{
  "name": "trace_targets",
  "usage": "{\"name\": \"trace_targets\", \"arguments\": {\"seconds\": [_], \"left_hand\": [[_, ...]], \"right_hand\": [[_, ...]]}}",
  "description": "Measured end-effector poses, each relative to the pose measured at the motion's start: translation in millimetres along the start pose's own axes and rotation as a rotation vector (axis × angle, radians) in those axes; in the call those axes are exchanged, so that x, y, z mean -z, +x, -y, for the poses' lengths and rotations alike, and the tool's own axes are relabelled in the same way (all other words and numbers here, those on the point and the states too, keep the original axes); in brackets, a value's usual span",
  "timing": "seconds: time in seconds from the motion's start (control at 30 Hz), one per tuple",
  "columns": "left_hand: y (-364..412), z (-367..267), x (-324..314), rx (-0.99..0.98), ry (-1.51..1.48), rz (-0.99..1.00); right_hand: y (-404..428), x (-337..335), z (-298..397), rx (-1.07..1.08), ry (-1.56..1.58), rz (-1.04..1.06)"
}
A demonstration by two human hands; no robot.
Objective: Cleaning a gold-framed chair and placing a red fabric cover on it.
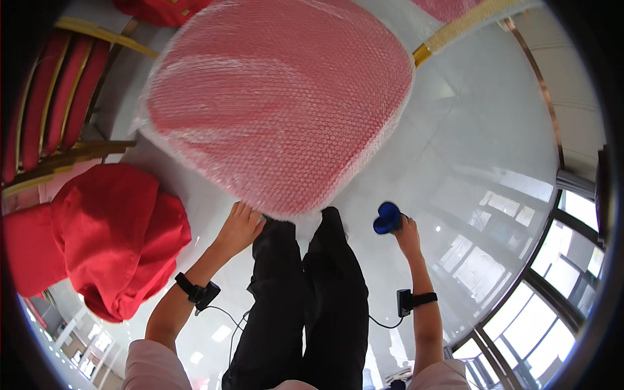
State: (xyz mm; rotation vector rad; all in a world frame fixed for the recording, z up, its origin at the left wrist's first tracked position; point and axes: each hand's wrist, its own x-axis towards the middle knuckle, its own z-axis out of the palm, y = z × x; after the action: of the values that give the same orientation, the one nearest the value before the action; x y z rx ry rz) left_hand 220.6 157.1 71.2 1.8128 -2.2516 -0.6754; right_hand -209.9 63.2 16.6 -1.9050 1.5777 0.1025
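In front of my legs stands a red chair seat point(282, 107) wrapped in clear bubble wrap. My left hand point(241, 226) is at the near edge of the wrap, left of my knees; whether its fingers grip the wrap cannot be seen. To the right of the seat, my right hand point(408, 235) holds a dark blue, two-lobed object point(388, 218) above the floor. That object is blurred, so its exact kind is unclear.
Red fabric point(114, 234) lies bunched at the left. Beyond it are red-cushioned chairs point(58, 97) with gold frames. A gold leg or bar point(423, 54), partly wrapped, runs off at upper right. Glossy pale floor point(468, 161) reaches toward windows point(526, 312). Cables hang from both wrist straps.
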Motion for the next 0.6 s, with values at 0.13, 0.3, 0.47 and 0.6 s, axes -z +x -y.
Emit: {"name": "trace_targets", "arguments": {"seconds": [0.13, 0.3, 0.47, 0.6], "left_hand": [[-29.6, -36.1, 65.1, 0.082, -0.089, -0.021], [-41.4, -116.1, 137.6, 0.101, -0.281, -0.047], [-48.2, -181.3, 204.0, 0.002, -0.188, -0.058], [-85.8, -173.5, 236.4, 0.174, -0.271, -0.087]], "right_hand": [[-42.7, 43.0, 33.9, -0.202, -0.287, -0.041], [-92.3, 103.9, 144.6, 0.09, -0.042, -0.057], [-135.5, 147.8, 293.2, 0.307, 0.249, 0.095], [-165.1, 162.5, 380.3, 0.367, 0.427, 0.216]]}}
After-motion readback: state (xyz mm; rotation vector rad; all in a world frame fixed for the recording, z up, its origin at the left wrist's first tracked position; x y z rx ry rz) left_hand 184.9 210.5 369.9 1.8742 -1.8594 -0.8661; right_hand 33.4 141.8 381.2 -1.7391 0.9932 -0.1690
